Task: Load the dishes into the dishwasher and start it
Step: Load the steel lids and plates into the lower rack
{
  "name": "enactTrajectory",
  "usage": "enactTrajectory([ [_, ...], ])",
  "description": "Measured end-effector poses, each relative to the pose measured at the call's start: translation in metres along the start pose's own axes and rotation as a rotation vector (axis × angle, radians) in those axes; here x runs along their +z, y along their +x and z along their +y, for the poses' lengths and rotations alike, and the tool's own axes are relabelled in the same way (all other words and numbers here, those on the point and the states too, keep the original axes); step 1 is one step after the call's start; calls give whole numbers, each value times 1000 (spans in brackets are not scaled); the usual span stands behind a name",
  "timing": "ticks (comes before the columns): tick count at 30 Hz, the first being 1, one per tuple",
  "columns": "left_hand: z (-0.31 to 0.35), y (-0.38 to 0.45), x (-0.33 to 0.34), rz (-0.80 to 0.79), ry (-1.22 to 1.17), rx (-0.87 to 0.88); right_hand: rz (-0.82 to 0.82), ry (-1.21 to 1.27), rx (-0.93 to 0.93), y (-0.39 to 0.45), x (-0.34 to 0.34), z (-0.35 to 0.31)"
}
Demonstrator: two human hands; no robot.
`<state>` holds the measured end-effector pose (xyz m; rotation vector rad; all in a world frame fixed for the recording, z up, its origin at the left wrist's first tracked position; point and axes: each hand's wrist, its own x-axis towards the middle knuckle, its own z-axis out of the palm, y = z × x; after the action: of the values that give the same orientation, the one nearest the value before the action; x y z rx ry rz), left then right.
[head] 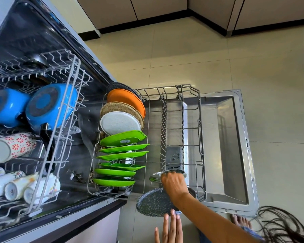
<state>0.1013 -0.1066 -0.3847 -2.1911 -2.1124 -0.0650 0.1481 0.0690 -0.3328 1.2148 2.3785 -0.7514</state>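
Note:
The dishwasher's lower rack (191, 109) is pulled out over the open door (235, 137). Its left row holds several green plates (123, 148), a white plate (119, 123), a brown plate (128, 106) and an orange plate (126, 100). My right hand (174, 185) is shut on a clear glass lid (155, 177) at the rack's near end, beside the detergent box (174, 158). A dark speckled plate (154, 202) lies tilted under my right forearm at the rack's near corner. My left hand (170, 228) is flat with fingers apart, its fingertips at that plate's near rim.
The upper rack (60, 120) on the left carries two blue pots (47, 106), a flowered mug (12, 146) and several cups (16, 186). Tiled floor (270, 76) surrounds the door, with cabinets (165, 11) beyond. A bare foot (240, 221) stands at the door's near corner.

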Motion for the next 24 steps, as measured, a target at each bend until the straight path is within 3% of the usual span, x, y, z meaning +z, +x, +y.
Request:
enactTrajectory([
  [11,-6,0,-1,-8,13,33,17,24,8,11,29,18],
  [24,5,-3,-19,-98,-12,-59,34,21,80,14,34,7],
])
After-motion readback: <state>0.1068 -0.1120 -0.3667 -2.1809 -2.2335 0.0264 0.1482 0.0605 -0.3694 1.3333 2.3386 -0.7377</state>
